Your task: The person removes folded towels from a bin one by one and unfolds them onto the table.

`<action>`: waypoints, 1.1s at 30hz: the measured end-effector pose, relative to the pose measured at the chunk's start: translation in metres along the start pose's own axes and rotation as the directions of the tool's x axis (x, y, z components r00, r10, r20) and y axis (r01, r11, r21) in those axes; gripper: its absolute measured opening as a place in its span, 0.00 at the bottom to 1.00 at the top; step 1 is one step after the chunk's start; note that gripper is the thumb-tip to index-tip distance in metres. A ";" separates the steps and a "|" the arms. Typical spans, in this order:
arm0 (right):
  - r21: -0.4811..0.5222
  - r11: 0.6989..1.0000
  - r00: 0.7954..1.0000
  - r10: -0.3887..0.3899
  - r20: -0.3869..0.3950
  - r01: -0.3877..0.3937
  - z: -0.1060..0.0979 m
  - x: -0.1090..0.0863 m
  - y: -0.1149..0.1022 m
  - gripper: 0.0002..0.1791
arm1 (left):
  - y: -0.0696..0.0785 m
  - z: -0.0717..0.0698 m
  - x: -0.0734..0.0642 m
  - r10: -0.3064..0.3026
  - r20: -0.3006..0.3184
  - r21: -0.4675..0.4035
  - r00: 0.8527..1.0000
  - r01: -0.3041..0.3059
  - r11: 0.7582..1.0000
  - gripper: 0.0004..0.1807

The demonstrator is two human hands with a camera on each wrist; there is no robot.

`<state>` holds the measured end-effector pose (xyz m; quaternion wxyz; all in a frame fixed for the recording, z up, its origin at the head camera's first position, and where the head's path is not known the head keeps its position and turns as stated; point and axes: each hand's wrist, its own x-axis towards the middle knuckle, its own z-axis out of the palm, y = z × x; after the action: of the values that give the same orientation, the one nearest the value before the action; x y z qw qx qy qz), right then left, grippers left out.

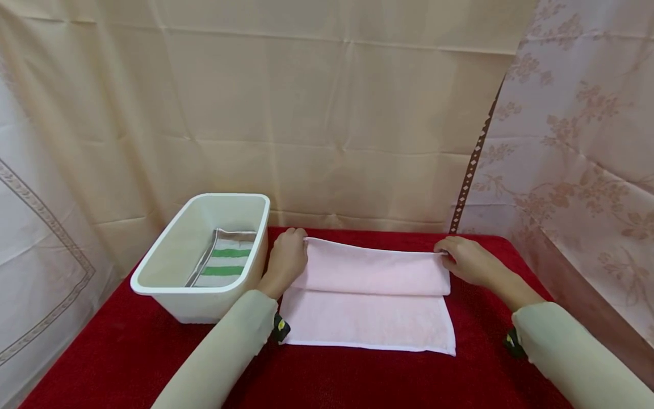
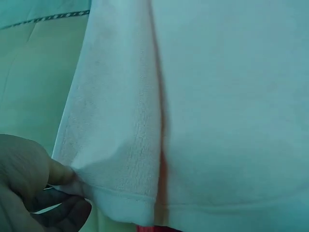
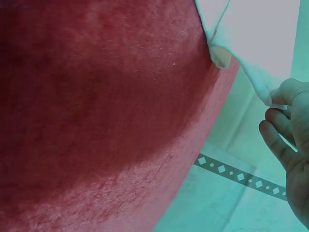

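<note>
Above red tabletop (image 1: 128, 341), pinching pink towel (image 1: 370, 318) by raised corners with left grip (image 1: 287, 258) and right grip (image 1: 467, 261), both closed; might crease crookedly if pulled unevenly.

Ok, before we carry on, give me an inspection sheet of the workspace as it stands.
Surface: red-covered table.
Job's things: pink cloth with white hems, a crosswise line dividing it into two panels.
Clutter: nothing seen beyond a white tub left of the cloth, with a green-striped cloth inside.
Grippers: left hand pinches the pink cloth's far left corner; right hand pinches its far right corner.
Cables: nothing seen.
Surroundings: creased beige curtain behind the table, floral curtain on the right, pale curtain with a patterned band on the left.
</note>
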<state>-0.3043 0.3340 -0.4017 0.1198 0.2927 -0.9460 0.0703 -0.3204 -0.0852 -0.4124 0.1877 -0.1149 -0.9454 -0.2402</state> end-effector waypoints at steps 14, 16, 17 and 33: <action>0.037 0.998 0.998 0.055 -0.033 -0.054 0.000 0.021 0.013 0.08 | -0.009 0.008 0.032 -0.090 -0.125 -0.393 0.988 0.034 0.919 0.07; 0.030 0.999 0.998 0.045 -0.034 -0.044 0.000 0.025 0.014 0.08 | -0.010 0.008 0.035 -0.129 -0.097 -0.424 0.987 0.076 0.902 0.07; 0.026 0.999 0.999 0.041 -0.036 -0.040 0.000 0.027 0.015 0.08 | -0.011 0.008 0.036 -0.146 -0.083 -0.432 0.986 0.096 0.897 0.08; 0.033 0.990 0.990 0.137 -0.041 -0.135 -0.007 0.066 0.023 0.08 | -0.009 0.014 0.059 -0.364 -0.080 -0.496 0.928 0.279 0.822 0.11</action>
<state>-0.3688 0.3185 -0.3784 0.1309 0.2277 -0.9598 0.0991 -0.3811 -0.0783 -0.4035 0.1909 0.0253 -0.8431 -0.5021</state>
